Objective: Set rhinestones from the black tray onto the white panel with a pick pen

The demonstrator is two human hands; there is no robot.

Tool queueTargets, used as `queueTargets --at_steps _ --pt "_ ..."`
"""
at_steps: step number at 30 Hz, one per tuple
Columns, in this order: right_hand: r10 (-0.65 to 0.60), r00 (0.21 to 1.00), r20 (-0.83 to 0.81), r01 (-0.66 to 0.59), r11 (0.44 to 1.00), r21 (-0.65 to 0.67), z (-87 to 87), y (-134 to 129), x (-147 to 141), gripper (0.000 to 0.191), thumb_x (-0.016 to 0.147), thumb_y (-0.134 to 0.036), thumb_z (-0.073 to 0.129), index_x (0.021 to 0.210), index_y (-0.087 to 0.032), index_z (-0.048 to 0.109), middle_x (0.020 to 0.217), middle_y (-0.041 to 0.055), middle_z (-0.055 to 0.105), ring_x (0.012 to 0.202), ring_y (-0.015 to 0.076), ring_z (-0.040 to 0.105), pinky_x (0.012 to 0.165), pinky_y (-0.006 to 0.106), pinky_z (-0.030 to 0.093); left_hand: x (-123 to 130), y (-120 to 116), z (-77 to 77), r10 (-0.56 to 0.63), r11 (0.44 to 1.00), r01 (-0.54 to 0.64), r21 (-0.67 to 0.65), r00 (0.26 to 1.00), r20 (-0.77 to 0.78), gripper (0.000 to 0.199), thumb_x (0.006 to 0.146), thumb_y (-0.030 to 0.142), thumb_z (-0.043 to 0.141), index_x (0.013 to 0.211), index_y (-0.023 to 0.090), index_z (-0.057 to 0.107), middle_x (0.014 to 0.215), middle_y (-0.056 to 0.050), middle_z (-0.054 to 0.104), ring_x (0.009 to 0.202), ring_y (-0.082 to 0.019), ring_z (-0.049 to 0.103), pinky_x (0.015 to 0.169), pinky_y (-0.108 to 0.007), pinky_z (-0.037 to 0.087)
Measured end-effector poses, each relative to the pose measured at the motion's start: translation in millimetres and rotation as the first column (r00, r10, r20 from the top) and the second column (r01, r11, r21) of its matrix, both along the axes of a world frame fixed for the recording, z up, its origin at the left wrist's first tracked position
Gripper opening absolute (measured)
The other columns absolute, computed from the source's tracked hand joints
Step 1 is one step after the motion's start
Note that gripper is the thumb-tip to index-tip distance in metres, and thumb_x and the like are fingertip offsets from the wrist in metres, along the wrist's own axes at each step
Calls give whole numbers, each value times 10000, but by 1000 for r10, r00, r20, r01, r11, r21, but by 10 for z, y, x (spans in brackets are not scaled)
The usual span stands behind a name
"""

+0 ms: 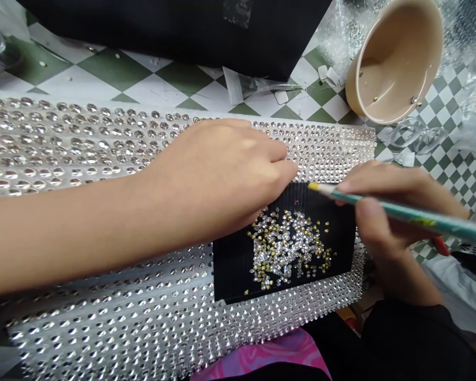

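Observation:
My right hand (pixel 384 211) grips a teal pencil (pixel 404 211) between thumb and fingers. Its yellow tip points left over the upper edge of a black ridged tray (pixel 238 270). On that tray lies a loose pile of small rhinestones (pixel 285 243), some clear side up, some showing gold backs. My left hand (pixel 230 164) is curled closed, knuckles up, just left of the pencil tip, partly over the tray's upper left corner. Its fingertips are hidden, so what it holds, if anything, cannot be seen. Beneath both is a white sheet (pixel 122 312) with rows of rhinestones.
A beige cup (pixel 353 84) with a few stones inside tilts at the upper right. A large black object (pixel 174 32) stands along the back. Small plastic bags (pixel 241 87), white square pieces (pixel 281 97) and clear plastic rings (pixel 408 132) lie on the green-and-white checked tabletop (pixel 115 69).

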State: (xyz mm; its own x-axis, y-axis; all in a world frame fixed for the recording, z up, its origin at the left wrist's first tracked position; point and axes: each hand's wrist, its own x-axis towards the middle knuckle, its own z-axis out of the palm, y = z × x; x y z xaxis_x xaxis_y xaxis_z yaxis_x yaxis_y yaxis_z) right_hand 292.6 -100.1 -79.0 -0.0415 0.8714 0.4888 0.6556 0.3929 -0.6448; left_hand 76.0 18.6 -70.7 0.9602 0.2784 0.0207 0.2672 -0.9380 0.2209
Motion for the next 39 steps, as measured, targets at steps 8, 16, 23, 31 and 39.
queueTargets --at_steps 8,16,23,31,39 --pt "279 960 29 -277 960 -41 -36 26 -94 229 940 -87 666 1106 -220 751 924 11 838 735 127 773 663 250 660 62 10 39 12 1000 -13 -16 999 -37 336 895 129 407 896 242 724 901 -10 797 806 -261 757 660 -354 465" --pt "376 923 86 -370 926 -81 21 80 -12 215 940 -94 673 1124 -189 730 927 19 842 747 121 791 691 227 670 70 -10 50 28 999 -31 -29 996 -79 326 882 113 432 909 238 732 926 -12 810 852 -266 769 696 -352 495" --pt "391 917 79 -382 918 -112 15 79 -27 178 1011 -145 666 1165 -214 722 987 13 844 861 115 820 808 220 690 32 -12 50 18 1000 -18 -10 999 -49 375 873 71 413 941 241 740 954 -26 819 876 -296 772 677 -376 470" --pt "397 913 91 -388 916 -98 -2 74 -35 201 984 -111 687 1172 -172 724 977 34 841 851 116 813 809 219 689 -16 11 1 4 1000 -4 14 999 51 381 914 75 386 923 221 738 897 -30 808 826 -250 755 656 -347 439" --pt "363 928 83 -360 932 -46 -19 72 -15 260 950 -99 684 1171 -221 748 971 12 853 788 133 797 699 263 688 79 -8 25 23 1000 -23 9 999 -23 350 838 45 439 877 226 736 866 -12 789 822 -235 753 663 -329 461"
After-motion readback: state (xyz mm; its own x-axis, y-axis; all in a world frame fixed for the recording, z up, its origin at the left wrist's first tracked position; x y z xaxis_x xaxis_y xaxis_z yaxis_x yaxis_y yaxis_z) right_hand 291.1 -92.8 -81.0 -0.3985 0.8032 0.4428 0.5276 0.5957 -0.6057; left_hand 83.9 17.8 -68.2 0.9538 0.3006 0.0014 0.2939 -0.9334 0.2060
